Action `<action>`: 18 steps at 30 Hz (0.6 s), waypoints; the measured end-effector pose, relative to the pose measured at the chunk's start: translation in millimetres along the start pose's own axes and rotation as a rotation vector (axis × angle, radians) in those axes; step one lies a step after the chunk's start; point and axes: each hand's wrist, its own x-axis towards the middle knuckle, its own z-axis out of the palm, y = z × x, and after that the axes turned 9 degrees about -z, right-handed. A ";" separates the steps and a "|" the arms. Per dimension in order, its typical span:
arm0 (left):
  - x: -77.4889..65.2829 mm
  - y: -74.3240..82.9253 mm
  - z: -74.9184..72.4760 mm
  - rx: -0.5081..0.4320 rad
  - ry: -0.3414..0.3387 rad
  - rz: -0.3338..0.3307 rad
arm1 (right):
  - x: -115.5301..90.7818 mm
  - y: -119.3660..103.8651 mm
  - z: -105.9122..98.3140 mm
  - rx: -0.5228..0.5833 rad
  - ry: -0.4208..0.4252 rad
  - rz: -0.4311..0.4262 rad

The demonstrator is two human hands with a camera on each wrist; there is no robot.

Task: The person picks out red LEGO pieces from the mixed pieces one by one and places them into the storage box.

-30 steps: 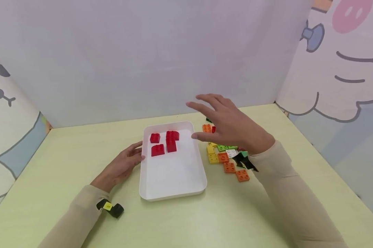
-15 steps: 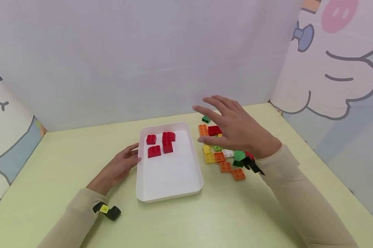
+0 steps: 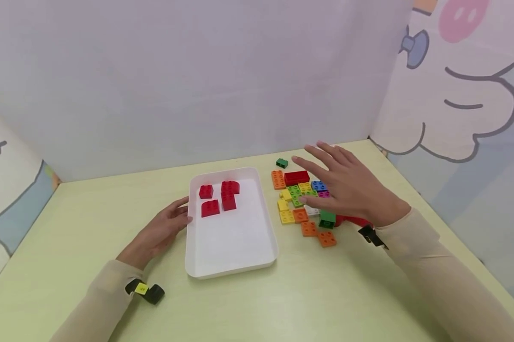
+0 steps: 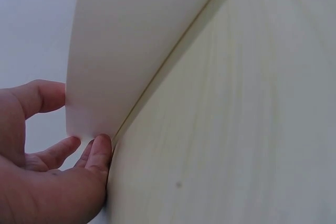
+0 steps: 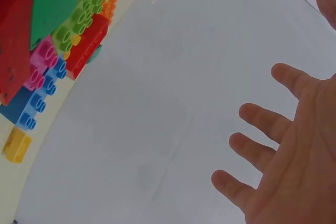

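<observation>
My left hand rests on the table with its fingertips and thumb touching the outer left side of the white tray. In the left wrist view, fingertips meet the tray wall low down while the thumb lies at its rim. Several red toy building bricks sit in the tray's far part. My right hand, fingers spread and holding nothing, hovers over the right edge of the loose bricks. The right wrist view shows its palm and fingertips apart from the bricks, and it hides some of them in the head view.
Right of the tray lie loose bricks: a long red one, an orange one, a blue one, a dark green one and several others. A small green brick lies near the back wall.
My right hand has drawn to the right, revealing more of the loose bricks. The left hand stays at the tray's side. The head view has shifted slightly.
</observation>
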 end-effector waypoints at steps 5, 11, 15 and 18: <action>-0.2 -0.7 -0.8 0.004 -0.001 0.005 | -9.5 2.9 -3.7 0.080 -0.105 0.113; -0.2 -0.8 -0.5 0.011 0.002 -0.002 | -21.7 8.2 -7.1 0.095 -0.144 0.158; -1.2 0.3 -0.1 0.008 0.000 -0.003 | -31.1 11.9 -8.8 0.102 -0.169 0.167; -2.4 1.7 0.3 0.014 0.004 -0.008 | -37.9 14.9 -10.8 0.114 -0.188 0.187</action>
